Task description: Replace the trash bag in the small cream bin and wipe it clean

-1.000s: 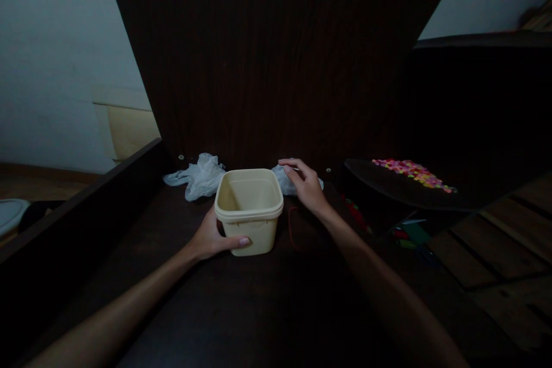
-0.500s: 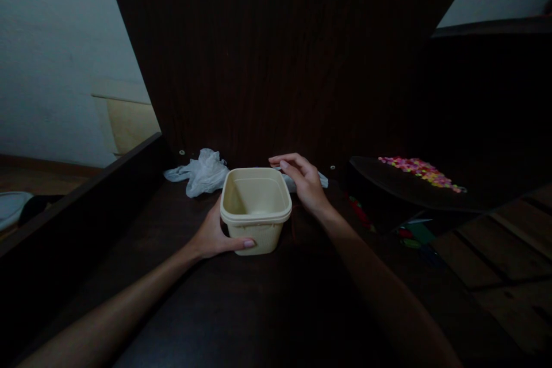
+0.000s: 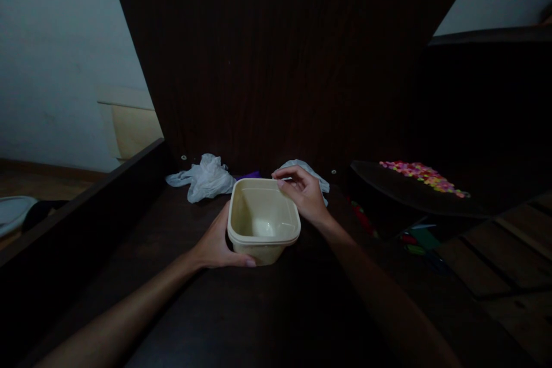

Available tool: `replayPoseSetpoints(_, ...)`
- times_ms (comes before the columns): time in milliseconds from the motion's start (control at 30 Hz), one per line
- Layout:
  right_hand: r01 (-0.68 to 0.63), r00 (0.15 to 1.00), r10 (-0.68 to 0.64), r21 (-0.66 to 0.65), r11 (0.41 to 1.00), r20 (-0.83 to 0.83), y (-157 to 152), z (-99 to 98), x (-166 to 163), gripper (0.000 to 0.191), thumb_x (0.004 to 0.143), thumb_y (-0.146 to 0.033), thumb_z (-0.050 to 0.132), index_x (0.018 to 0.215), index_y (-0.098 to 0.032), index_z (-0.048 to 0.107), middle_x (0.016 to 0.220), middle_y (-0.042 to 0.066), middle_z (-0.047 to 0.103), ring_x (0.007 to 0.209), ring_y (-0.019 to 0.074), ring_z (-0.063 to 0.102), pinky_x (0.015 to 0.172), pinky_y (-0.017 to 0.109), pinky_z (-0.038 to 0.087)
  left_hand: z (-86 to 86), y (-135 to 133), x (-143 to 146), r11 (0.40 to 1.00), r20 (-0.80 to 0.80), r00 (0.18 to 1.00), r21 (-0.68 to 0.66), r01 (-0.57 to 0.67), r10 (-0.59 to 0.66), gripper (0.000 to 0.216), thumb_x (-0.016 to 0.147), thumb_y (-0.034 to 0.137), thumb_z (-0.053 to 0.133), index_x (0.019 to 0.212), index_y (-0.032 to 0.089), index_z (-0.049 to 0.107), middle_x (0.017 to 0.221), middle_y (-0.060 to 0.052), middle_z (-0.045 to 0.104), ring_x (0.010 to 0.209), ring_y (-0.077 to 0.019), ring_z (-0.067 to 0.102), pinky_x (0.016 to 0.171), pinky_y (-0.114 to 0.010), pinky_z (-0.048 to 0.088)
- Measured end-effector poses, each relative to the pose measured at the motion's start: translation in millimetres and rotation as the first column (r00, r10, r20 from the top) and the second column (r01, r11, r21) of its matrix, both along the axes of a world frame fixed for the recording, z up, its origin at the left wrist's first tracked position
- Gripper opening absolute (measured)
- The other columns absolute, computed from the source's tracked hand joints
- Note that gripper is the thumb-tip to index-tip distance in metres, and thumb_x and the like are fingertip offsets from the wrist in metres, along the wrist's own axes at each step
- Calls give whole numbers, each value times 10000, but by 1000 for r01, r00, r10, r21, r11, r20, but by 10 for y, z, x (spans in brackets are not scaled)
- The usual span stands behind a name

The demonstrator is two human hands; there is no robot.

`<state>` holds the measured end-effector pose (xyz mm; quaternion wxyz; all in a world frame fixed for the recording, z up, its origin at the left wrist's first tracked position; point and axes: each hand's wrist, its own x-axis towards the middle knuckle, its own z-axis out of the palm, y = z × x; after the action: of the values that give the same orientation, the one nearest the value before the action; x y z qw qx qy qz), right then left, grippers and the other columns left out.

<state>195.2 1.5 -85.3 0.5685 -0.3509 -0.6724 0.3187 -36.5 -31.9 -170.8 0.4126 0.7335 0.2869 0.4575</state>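
My right hand (image 3: 304, 195) is shifting forward onto the cream tub (image 3: 264, 221) between my hands, fingers pinching narrow, on what I cannot tell; my left hand (image 3: 218, 244) is clasping its near wall, tilting it; I am risking tipping it over.

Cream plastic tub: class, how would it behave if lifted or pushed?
Probably light: the cream plastic tub looks empty, and the left hand grips just one side. Likely stiff, since its rim shows a clean squared shape under the right hand. Being empty, it may slide or tip easily when pushed.
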Motion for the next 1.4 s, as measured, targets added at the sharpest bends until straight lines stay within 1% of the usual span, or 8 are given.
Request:
replayPoseSetpoints(267,-55,998,59,-190,980,14,349,-71,13,209,882,-397,607,975,-219,668,959,58,757,865,181,701,804,349,562,22,-31,23,998,-4,1000,53,26,-26,1199,556,547,929,1534,186,337,1477,-202,495,1320,-413,533,1156,-604,389)
replayPoseSetpoints(467,-38,958,101,-228,973,270,946,-279,-114,117,746,-144,661,854,-184,680,876,45,741,852,189,698,814,349,549,0,-66,29,998,-20,1000,56,18,-17,1184,578,563,908,1530,169,326,1436,-207,521,1289,-406,554,1135,-582,417)
replayPoseSetpoints(567,-27,890,121,-214,976,440,1130,-375,-237,184,711,-45,646,833,-172,700,845,32,727,855,193,688,840,358,536,15,-75,0,988,-34,999,155,15,-9,1219,539,591,914,1529,186,331,1443,-196,507,1315,-416,529,1149,-573,407)
replayPoseSetpoints(700,-35,765,139,-175,984,629,1208,-476,-365,269,678,4,708,892,-158,721,976,74,729,992,224,671,962,406,497,35,-92,-62,953,-116,991,289,93,-62,1333,490,601,931,1576,237,249,1503,-197,451,1371,-455,474,1166,-599,392)
replayPoseSetpoints(933,-43,569,146,-148,988,809,1242,-518,-474,527,742,-28,738,1253,-117,648,1270,171,658,1192,263,621,1052,416,458,23,-112,-86,909,-160,985,398,125,-66,1352,522,542,937,1595,313,146,1531,-181,423,1370,-476,478,1143,-623,426)
replayPoseSetpoints(1100,-51,469,152,-145,988,870,1308,-483,-537,397,903,-61,616,1291,-146,627,1320,134,644,1249,238,599,1077,419,459,47,-108,-79,904,-148,987,409,124,-68,1269,613,572,884,1602,300,137,1543,-179,420,1389,-473,463,1149,-622,423)
replayPoseSetpoints(1233,-6,393,136,-146,989,909,1376,-471,-570,350,943,-261,678,1274,-166,623,1312,106,634,1201,269,617,1016,509,515,30,-106,-87,906,-157,986,405,121,-61,1233,630,595,856,1594,252,167,1513,-198,444,1346,-494,496,1122,-650,440)
replayPoseSetpoints(1400,65,324,123,-151,986,938,1397,-432,-608,296,965,-333,657,1219,-183,646,1258,92,652,1115,237,652,946,446,559,39,-108,-74,910,-167,985,401,102,-37,1209,635,540,857,1593,278,168,1521,-178,444,1338,-479,508,1128,-631,452)
